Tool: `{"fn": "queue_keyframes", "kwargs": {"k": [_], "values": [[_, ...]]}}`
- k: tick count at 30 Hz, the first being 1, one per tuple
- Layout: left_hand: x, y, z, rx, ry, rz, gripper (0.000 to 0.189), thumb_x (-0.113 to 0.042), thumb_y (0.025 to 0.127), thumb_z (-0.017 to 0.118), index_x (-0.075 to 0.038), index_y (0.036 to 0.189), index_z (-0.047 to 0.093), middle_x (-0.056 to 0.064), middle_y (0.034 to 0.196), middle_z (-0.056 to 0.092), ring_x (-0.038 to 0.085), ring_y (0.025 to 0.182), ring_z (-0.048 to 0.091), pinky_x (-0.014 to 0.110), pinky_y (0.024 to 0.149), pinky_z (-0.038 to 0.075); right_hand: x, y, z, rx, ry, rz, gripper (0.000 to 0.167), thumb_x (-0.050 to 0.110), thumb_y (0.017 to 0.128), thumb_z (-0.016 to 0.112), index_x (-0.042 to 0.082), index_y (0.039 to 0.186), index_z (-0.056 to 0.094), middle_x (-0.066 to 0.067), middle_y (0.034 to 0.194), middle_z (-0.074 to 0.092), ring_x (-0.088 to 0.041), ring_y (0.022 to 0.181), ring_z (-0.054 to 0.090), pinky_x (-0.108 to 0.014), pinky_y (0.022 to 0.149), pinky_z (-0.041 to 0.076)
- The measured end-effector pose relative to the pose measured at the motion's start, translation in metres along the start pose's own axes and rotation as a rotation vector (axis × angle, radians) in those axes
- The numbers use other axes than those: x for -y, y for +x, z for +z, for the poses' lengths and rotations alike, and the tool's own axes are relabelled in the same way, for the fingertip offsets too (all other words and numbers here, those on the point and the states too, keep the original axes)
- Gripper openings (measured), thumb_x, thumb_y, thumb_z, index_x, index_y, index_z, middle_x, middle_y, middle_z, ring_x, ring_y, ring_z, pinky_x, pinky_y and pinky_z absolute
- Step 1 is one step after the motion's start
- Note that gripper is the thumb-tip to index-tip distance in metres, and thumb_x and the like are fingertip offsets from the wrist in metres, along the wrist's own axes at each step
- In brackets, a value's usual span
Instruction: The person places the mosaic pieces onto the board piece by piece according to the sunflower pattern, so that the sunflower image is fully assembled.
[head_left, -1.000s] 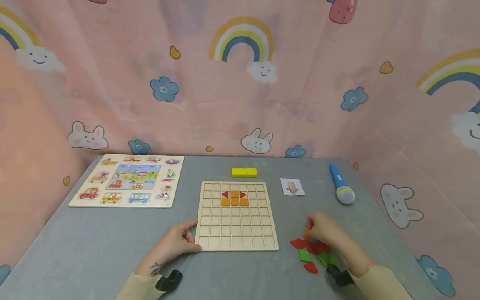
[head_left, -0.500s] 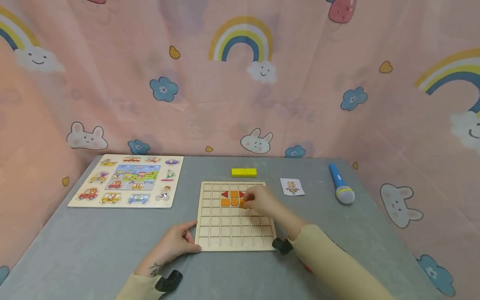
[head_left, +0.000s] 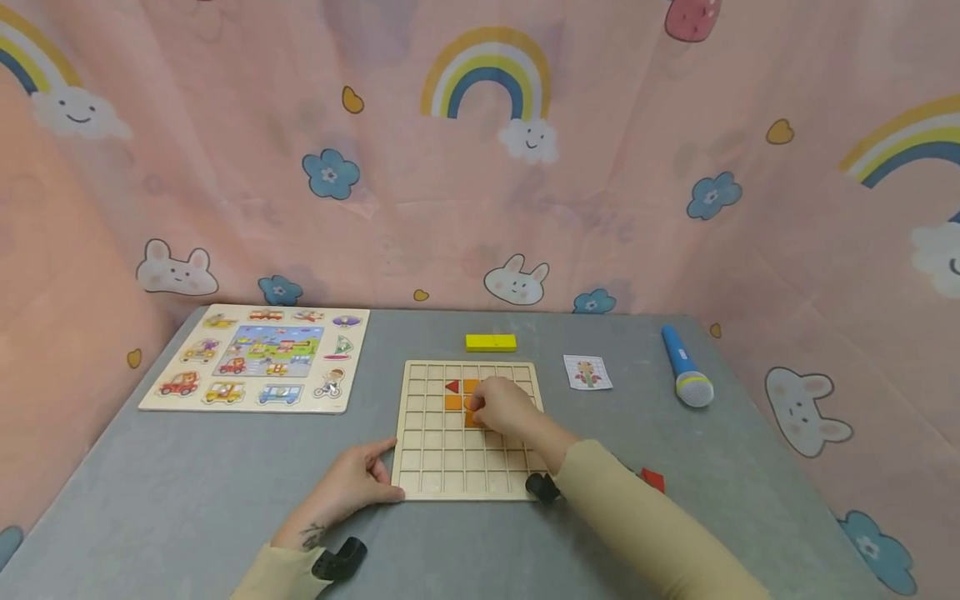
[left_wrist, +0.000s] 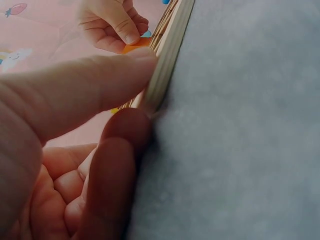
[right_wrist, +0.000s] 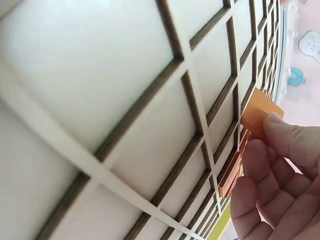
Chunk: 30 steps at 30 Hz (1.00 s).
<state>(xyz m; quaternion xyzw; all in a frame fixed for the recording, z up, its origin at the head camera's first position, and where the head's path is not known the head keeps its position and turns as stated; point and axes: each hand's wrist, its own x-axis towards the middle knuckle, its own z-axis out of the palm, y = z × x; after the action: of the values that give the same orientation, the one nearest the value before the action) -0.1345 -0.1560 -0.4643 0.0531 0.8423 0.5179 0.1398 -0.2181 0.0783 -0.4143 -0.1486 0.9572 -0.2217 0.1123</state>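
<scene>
The wooden grid board (head_left: pixel 435 460) lies on the grey table. My left hand (head_left: pixel 352 483) touches its left edge, thumb near the front corner and index finger farther up; in the left wrist view the thumb (left_wrist: pixel 115 75) presses that edge. Over the board, my right hand (head_left: pixel 508 408) pinches an orange square tile (right_wrist: pixel 260 112) between thumb and fingers, just below the tiles lying in the grid. Of those, a red triangle tile (head_left: pixel 452 387) and an orange square (head_left: pixel 453 402) show at the left; the right hand covers the ones on the right.
A yellow block (head_left: pixel 491 342) sits behind the board, with a small pattern card (head_left: pixel 588 372) to its right. A blue toy microphone (head_left: pixel 684 367) lies farther right, a vehicle puzzle board (head_left: pixel 247 396) at left. Loose red pieces (head_left: pixel 652 480) peek out past the right sleeve.
My right hand has taken an orange tile from the loose pieces at right and carried it left onto the board, below the placed tiles. The left hand has stayed at the board's edge.
</scene>
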Motion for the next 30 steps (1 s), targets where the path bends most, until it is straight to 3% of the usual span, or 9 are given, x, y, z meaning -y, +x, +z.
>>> {"fn": "queue_keyframes", "kwargs": {"k": [11,17,23,30], "values": [[0.002,-0.001,0.001,0.008,-0.018,0.001,0.085,-0.005,0.062,0.082,0.009,0.134,0.041,0.003,0.061,0.055,0.011,0.051,0.045,0.024,0.045,0.036,0.005,-0.003,0.002,0.005,-0.152,-0.067,0.011,0.007,0.082,0.066,0.01,0.09,0.072,-0.003,0.094,0.067,-0.016,0.085,0.059,-0.035,0.074,0.049],[0.001,0.0,0.002,0.014,-0.026,-0.011,0.085,-0.005,0.062,0.082,0.008,0.135,0.04,0.003,0.061,0.056,0.011,0.051,0.045,0.024,0.045,0.035,-0.005,-0.022,-0.029,-0.111,-0.058,-0.111,0.022,0.009,0.083,0.066,0.005,0.105,0.068,-0.008,0.094,0.063,-0.019,0.081,0.055,-0.035,0.07,0.047],[-0.001,0.001,0.0,0.008,-0.026,-0.011,0.084,-0.003,0.062,0.081,0.009,0.135,0.04,0.003,0.061,0.056,0.011,0.051,0.045,0.024,0.045,0.035,-0.042,-0.057,-0.069,-0.189,-0.012,-0.051,0.044,0.01,0.082,0.066,0.003,0.124,0.057,-0.012,0.096,0.063,-0.02,0.079,0.055,-0.033,0.066,0.046],[-0.002,-0.001,-0.001,-0.003,-0.017,-0.008,0.084,-0.003,0.061,0.081,0.009,0.134,0.041,0.003,0.061,0.056,0.011,0.052,0.045,0.024,0.046,0.034,-0.095,-0.097,-0.076,-0.135,-0.026,0.014,0.038,0.003,0.08,0.064,-0.004,0.117,0.06,-0.012,0.085,0.06,-0.019,0.073,0.051,-0.031,0.062,0.044]]}}
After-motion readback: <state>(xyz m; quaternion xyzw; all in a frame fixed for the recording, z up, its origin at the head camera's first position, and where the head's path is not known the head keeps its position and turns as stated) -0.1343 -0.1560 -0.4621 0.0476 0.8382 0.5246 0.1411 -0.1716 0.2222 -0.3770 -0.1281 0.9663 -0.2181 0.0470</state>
